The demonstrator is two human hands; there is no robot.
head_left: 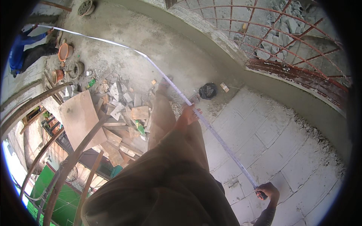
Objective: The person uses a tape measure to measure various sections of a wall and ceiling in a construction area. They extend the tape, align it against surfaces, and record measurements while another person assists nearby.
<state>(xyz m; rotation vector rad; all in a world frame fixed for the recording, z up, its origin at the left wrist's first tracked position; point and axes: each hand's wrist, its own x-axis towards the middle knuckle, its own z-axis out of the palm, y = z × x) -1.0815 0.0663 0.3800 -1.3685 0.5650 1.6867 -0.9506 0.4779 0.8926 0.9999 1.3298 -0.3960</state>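
Observation:
A white tape measure blade [222, 142] stretches diagonally from the lower right to the far upper left. My right hand [269, 190] is closed round the dark tape measure case [261, 194], above the block surface. Farther along, my left hand [188, 115] has its fingers curled about the blade, which crosses the hand near my legs. At the far left a person in a blue top [23, 49] reaches a hand [50, 31] to the blade's other end.
Wood scraps and broken blocks [122, 94] lie left of my legs, by a brown board [83, 118] and curved metal bars [71, 160]. A black bag-like container [208, 91] sits ahead. Orange basin [65, 52] is far left; a rusty grille [298, 69] borders the right.

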